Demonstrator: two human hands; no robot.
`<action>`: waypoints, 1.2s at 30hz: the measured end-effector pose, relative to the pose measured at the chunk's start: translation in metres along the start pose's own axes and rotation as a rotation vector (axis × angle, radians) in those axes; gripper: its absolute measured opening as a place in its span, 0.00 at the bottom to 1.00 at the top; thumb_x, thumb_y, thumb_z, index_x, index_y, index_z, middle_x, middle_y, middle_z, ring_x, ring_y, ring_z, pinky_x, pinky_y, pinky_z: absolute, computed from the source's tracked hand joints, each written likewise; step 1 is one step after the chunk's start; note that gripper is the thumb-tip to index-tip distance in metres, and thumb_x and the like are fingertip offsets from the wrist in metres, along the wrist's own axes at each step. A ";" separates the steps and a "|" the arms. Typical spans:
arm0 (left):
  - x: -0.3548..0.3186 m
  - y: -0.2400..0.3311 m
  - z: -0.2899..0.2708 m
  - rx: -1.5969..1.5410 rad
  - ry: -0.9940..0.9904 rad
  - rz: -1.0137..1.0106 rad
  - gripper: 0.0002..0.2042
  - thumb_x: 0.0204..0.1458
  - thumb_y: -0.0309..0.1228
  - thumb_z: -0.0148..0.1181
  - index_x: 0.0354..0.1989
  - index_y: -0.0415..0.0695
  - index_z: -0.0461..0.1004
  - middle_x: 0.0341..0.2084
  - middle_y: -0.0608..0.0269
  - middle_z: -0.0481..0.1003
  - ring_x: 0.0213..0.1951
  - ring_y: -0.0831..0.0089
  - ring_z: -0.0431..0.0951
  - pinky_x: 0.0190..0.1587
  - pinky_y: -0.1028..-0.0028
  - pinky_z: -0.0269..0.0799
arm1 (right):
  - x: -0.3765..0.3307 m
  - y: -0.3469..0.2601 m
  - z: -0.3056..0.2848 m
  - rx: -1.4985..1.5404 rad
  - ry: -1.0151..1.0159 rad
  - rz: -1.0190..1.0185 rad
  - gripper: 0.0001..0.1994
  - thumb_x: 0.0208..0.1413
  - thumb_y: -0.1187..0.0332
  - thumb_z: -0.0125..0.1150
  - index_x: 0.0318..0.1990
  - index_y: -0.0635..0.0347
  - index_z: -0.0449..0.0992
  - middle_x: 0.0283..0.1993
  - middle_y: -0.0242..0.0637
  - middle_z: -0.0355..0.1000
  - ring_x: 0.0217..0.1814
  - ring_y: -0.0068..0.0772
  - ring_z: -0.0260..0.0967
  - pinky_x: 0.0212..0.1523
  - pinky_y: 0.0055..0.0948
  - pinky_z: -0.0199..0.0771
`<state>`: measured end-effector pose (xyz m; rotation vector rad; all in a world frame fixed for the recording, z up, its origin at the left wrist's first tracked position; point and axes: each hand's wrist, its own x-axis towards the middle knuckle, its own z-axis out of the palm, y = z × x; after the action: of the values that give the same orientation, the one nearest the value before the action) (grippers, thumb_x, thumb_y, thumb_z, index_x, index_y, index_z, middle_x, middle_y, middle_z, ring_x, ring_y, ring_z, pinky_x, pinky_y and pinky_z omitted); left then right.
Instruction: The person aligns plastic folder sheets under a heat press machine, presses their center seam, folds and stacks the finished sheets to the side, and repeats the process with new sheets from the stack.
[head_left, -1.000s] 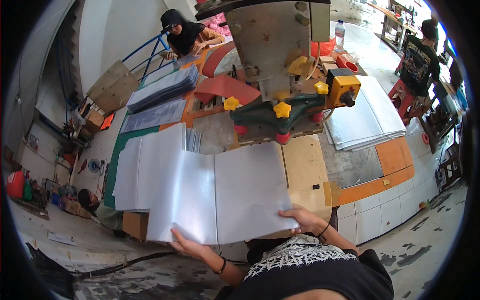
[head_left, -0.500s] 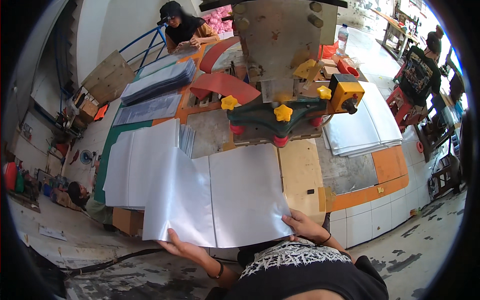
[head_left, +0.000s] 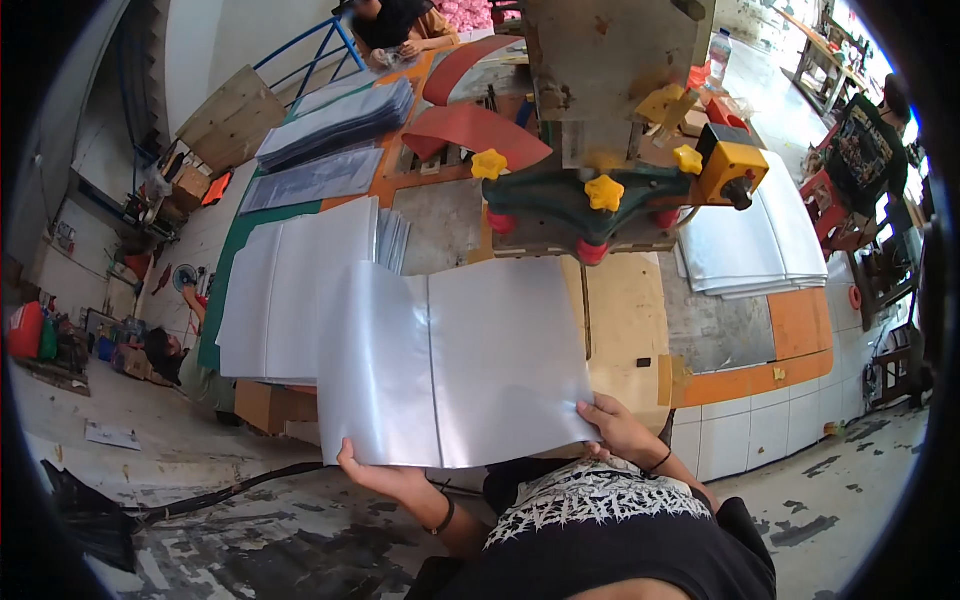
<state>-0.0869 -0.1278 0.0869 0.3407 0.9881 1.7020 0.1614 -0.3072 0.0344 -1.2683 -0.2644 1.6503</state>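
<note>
A glossy silver-white plastic sheet with a dark line down its middle spans the space in front of me. Its left part curves upward and its far edge reaches the machine's bed. My left hand grips the near edge close to the left corner, with the fingertips curled up at the rim. At the near right corner my right hand pinches the sheet, thumb on top. Left of it lies a stack of similar sheets, partly covered by the held one.
A press-like machine with yellow star knobs and red feet stands over a tan board. More sheets are piled at right, and clear ones at far left. One person sits across the table; others are farther off.
The view has shifted, so the table and machine sit farther right and higher. The sheet's left part curls more, and my left fingertips now point up at its edge. Both hands keep their hold.
</note>
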 end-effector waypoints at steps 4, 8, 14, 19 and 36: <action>0.009 0.001 -0.007 0.059 -0.031 0.047 0.26 0.52 0.41 0.55 0.55 0.35 0.71 0.50 0.53 0.73 0.52 0.58 0.75 0.52 0.60 0.73 | -0.012 0.006 -0.008 -0.011 -0.019 -0.082 0.17 0.76 0.59 0.43 0.55 0.67 0.66 0.25 0.31 0.65 0.16 0.19 0.62 0.13 0.19 0.61; 0.030 0.000 -0.023 0.199 -0.111 -0.036 0.25 0.53 0.39 0.56 0.55 0.35 0.71 0.50 0.53 0.73 0.52 0.59 0.75 0.52 0.60 0.73 | -0.024 0.010 -0.025 -0.025 0.070 -0.098 0.17 0.75 0.60 0.44 0.56 0.67 0.66 0.25 0.31 0.66 0.15 0.20 0.62 0.13 0.20 0.62; 0.016 -0.003 0.004 0.197 -0.089 -0.018 0.22 0.58 0.38 0.57 0.57 0.37 0.72 0.50 0.54 0.75 0.52 0.61 0.76 0.54 0.61 0.72 | -0.035 0.000 -0.055 -0.091 0.207 -0.180 0.17 0.73 0.62 0.47 0.58 0.68 0.66 0.29 0.34 0.70 0.16 0.24 0.69 0.14 0.22 0.69; 0.030 -0.006 -0.015 0.443 -0.363 0.051 0.16 0.65 0.31 0.52 0.59 0.42 0.72 0.55 0.54 0.72 0.55 0.65 0.73 0.57 0.63 0.71 | -0.048 -0.008 -0.092 -0.112 0.324 -0.354 0.18 0.73 0.64 0.47 0.61 0.68 0.65 0.30 0.36 0.73 0.17 0.27 0.72 0.14 0.25 0.76; 0.030 -0.099 0.016 1.051 -0.915 0.254 0.18 0.63 0.33 0.59 0.58 0.36 0.74 0.53 0.49 0.77 0.55 0.61 0.76 0.58 0.66 0.69 | -0.053 -0.034 -0.170 -0.522 1.020 -0.927 0.21 0.69 0.71 0.55 0.67 0.64 0.70 0.37 0.33 0.77 0.26 0.09 0.63 0.25 0.15 0.63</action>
<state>-0.0221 -0.0874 0.0150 1.7933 1.0404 0.8634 0.3181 -0.3970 0.0166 -1.8152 -0.5437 0.0580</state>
